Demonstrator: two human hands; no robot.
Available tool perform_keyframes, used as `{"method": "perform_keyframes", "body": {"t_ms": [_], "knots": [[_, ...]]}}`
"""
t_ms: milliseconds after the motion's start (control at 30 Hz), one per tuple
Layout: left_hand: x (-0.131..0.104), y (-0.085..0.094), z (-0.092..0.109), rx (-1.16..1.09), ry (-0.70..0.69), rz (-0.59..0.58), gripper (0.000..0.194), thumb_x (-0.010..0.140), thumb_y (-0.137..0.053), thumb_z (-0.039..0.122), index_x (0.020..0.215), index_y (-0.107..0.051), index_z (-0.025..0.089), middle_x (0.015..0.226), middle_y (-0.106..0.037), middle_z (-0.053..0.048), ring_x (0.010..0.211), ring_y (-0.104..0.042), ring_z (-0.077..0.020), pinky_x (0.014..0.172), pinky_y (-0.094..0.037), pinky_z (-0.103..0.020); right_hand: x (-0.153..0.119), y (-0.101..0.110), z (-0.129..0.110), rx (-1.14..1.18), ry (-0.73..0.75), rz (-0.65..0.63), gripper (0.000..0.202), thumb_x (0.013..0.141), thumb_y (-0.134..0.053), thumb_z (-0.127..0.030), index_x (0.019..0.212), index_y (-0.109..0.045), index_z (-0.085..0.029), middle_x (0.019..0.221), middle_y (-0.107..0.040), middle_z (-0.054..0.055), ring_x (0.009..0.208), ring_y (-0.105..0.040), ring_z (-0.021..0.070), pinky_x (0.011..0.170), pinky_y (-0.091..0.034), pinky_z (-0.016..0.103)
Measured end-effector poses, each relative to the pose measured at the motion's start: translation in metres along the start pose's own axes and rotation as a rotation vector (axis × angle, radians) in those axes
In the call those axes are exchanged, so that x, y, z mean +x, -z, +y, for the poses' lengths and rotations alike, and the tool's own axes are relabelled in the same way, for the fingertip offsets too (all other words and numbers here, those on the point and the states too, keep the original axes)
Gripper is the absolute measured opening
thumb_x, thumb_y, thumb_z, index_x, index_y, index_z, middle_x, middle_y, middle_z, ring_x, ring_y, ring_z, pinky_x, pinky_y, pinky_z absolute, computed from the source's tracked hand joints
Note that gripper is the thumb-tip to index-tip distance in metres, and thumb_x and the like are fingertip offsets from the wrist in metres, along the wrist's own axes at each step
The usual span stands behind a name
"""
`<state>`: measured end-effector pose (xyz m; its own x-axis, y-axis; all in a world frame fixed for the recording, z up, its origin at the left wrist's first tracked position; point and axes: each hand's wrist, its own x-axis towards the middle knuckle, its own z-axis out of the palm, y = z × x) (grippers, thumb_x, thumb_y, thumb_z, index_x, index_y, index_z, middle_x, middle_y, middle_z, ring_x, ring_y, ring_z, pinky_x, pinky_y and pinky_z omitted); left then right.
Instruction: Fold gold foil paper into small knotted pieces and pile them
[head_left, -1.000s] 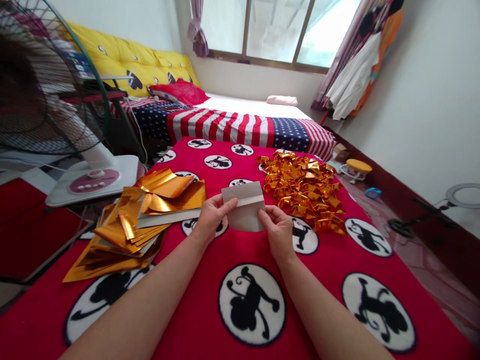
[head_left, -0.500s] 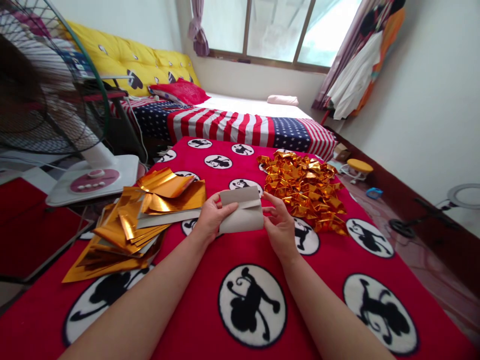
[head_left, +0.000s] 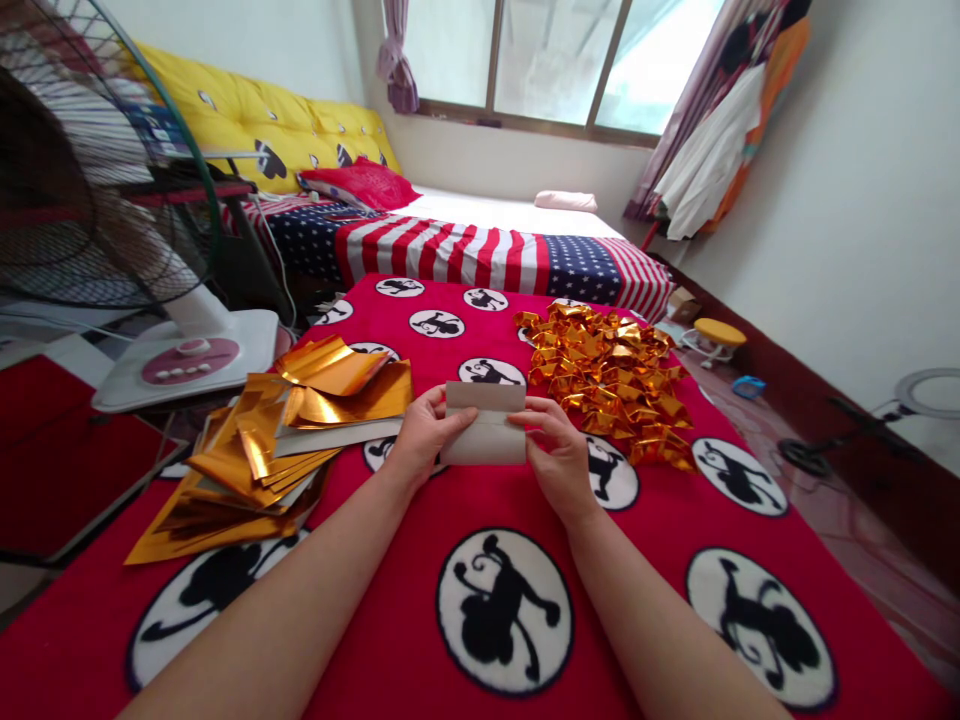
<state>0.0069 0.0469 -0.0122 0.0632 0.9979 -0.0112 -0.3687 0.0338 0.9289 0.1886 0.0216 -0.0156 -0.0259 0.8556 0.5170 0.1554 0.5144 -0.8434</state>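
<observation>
A small sheet of paper [head_left: 484, 440], grey-white side up, is folded over along its top and bottom edges. My left hand [head_left: 426, 432] grips its left end, thumb on top. At the right end my right hand [head_left: 556, 446] pinches it, with fingertips on the upper fold. To the left lies a loose stack of shiny gold paper sheets [head_left: 259, 450], some showing grey backs. Many folded gold paper pieces [head_left: 611, 375] are heaped to the right, beyond my right hand.
Under everything spreads a red cloth [head_left: 390, 610] with white circles and black monkey figures. A fan [head_left: 191, 350] stands at the left. Behind is a bed [head_left: 480, 255] with a striped and starred cover. A yellow stool [head_left: 720, 332] stands on the floor at the right.
The paper's upper flap now lies straighter and more level between my hands. The fingers of my right hand have moved slightly left onto its fold. My left hand has barely moved.
</observation>
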Motion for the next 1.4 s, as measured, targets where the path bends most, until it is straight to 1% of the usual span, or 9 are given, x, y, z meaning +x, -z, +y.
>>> {"method": "perform_keyframes", "body": {"t_ms": [200,400,567,667,867,1000,1200,1300,1400], "knots": [[0.0,-0.001,-0.001,-0.007,0.033,0.038,0.065,0.057,-0.084,0.037,0.112,-0.058,0.016,0.079,-0.075,-0.005,0.063,-0.068,-0.0181,0.056,-0.049,-0.024,0.0,-0.001,0.009,0.083,-0.061,0.074,0.022,0.079,-0.059,-0.015,0.092,-0.075,-0.025,0.102,-0.065,0.004,0.096,-0.062,0.0199,0.082,-0.05,0.032],[0.002,0.002,-0.004,0.158,-0.037,0.06,0.059,0.063,-0.08,0.03,0.115,-0.058,0.015,0.081,-0.074,-0.006,0.069,-0.069,-0.0195,0.059,-0.051,-0.025,-0.001,0.0,0.013,0.063,-0.072,-0.021,0.021,0.077,-0.062,-0.015,0.087,-0.077,-0.026,0.1,-0.066,0.004,0.095,-0.063,0.0204,0.082,-0.05,0.032],[0.007,0.009,-0.004,0.453,-0.303,0.189,0.043,0.071,-0.064,0.013,0.114,-0.06,0.015,0.108,-0.065,-0.01,0.087,-0.068,-0.0187,0.068,-0.054,-0.025,0.001,0.004,0.015,0.093,-0.123,0.048,0.019,0.072,-0.066,-0.015,0.084,-0.077,-0.025,0.095,-0.068,0.004,0.089,-0.064,0.0201,0.078,-0.05,0.031],[0.005,0.011,0.001,0.674,-0.541,0.211,0.049,0.07,-0.05,0.002,0.114,-0.063,0.019,0.123,-0.057,-0.01,0.104,-0.061,-0.0194,0.071,-0.054,-0.024,0.003,0.006,0.018,0.134,-0.156,0.132,0.017,0.071,-0.068,-0.018,0.084,-0.077,-0.024,0.095,-0.069,0.004,0.09,-0.063,0.0202,0.08,-0.049,0.032],[-0.003,0.007,0.006,0.976,-0.736,-0.056,0.056,0.069,-0.066,0.007,0.122,-0.063,0.027,0.136,-0.047,-0.009,0.116,-0.051,-0.0248,0.097,-0.047,-0.039,0.003,0.006,0.021,0.186,-0.208,0.164,0.016,0.07,-0.07,-0.019,0.084,-0.077,-0.022,0.096,-0.07,0.004,0.091,-0.064,0.0206,0.083,-0.049,0.033],[-0.003,0.008,0.0,1.145,-0.777,-0.26,0.034,0.077,-0.064,0.01,0.105,-0.073,0.027,0.113,-0.065,-0.006,0.108,-0.053,-0.0242,0.097,-0.044,-0.041,0.0,0.006,0.021,0.052,-0.167,0.053,0.017,0.072,-0.066,-0.015,0.083,-0.077,-0.022,0.095,-0.068,0.004,0.088,-0.065,0.0201,0.079,-0.051,0.032],[-0.004,0.012,0.001,1.172,-0.595,-0.468,0.033,0.075,-0.057,0.001,0.092,-0.077,0.022,0.093,-0.071,-0.004,0.089,-0.06,-0.0185,0.084,-0.047,-0.032,-0.009,0.012,0.013,-0.351,0.025,-0.183,0.033,0.07,-0.055,0.0,0.081,-0.076,-0.023,0.106,-0.061,0.007,0.097,-0.06,0.0213,0.082,-0.05,0.035],[-0.003,0.014,0.008,1.097,-0.497,-0.525,0.038,0.07,-0.06,-0.001,0.094,-0.077,0.022,0.097,-0.072,-0.004,0.092,-0.063,-0.0183,0.085,-0.048,-0.029,-0.013,0.018,0.005,-0.476,0.09,-0.163,0.031,0.071,-0.057,-0.001,0.083,-0.075,-0.023,0.12,-0.054,0.009,0.109,-0.055,0.0242,0.088,-0.048,0.038],[-0.001,0.019,0.015,0.986,-0.395,-0.577,0.023,0.076,-0.067,0.014,0.095,-0.077,0.023,0.099,-0.073,-0.004,0.091,-0.065,-0.0178,0.083,-0.049,-0.027,-0.015,0.023,-0.001,-0.554,0.119,-0.093,0.013,0.079,-0.065,-0.015,0.081,-0.074,-0.025,0.121,-0.053,0.008,0.11,-0.053,0.0252,0.088,-0.046,0.039]]}}
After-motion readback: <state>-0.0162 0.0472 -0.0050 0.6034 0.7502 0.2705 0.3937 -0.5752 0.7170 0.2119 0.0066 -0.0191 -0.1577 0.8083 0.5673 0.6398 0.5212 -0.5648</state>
